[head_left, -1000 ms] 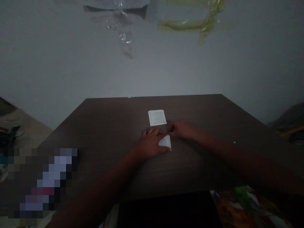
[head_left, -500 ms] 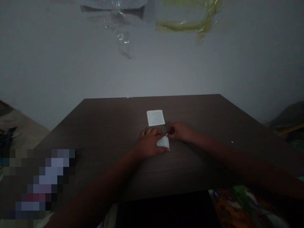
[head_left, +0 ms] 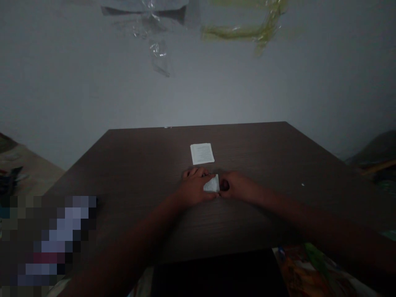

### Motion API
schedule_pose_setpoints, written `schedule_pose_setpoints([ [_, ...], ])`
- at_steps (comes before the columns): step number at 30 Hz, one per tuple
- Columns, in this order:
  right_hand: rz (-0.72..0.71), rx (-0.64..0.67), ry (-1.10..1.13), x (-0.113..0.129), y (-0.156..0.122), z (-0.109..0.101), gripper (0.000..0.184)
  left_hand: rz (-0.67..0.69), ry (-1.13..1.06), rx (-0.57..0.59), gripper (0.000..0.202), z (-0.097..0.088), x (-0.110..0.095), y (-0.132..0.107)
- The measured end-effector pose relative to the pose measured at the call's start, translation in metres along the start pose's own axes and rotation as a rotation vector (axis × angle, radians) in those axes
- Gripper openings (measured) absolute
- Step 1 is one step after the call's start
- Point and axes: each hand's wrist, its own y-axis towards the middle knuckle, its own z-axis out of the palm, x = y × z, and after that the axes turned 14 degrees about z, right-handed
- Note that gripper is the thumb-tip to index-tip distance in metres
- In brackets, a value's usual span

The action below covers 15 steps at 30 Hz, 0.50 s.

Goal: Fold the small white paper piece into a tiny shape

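A small folded sheet of printed paper lies on the dark wooden table under my left hand. That hand rests across it with thumb and fingers spread, the thumb by the near edge and a finger by the far edge. At the paper's right edge is my right hand, its fingers curled and pinched near the lower right corner. Its fingertips are partly in shadow. Just beyond my hands sits a stack of square printed papers, with its edges slightly out of line.
The brown table meets a pale wall carrying tape remnants. A tiny white scrap lies on the right of the tabletop. A blurred-out object occupies the left front. Colourful items show below the front edge.
My right hand has moved toward me along the paper's right edge, from its far corner to its near corner. My left hand has stayed almost in place on the paper.
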Motion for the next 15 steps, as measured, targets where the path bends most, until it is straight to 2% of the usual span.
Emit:
schedule_pose_setpoints([
  [4,0.088,-0.063,-0.027,-0.001,0.023,-0.013,0.008,0.012,-0.002,-0.009,0.077,0.001,0.0,-0.001],
  [9,0.109,-0.073,-0.044,-0.001,0.052,-0.028,0.006,0.014,-0.007,0.01,0.082,0.0,0.0,-0.001],
  [12,0.094,-0.064,-0.038,-0.002,0.046,-0.025,0.007,0.002,-0.007,0.021,0.08,-0.002,-0.002,-0.001],
  [15,0.062,-0.031,-0.022,-0.004,0.027,-0.016,0.008,-0.007,-0.008,0.028,0.079,-0.004,-0.003,0.0],
])
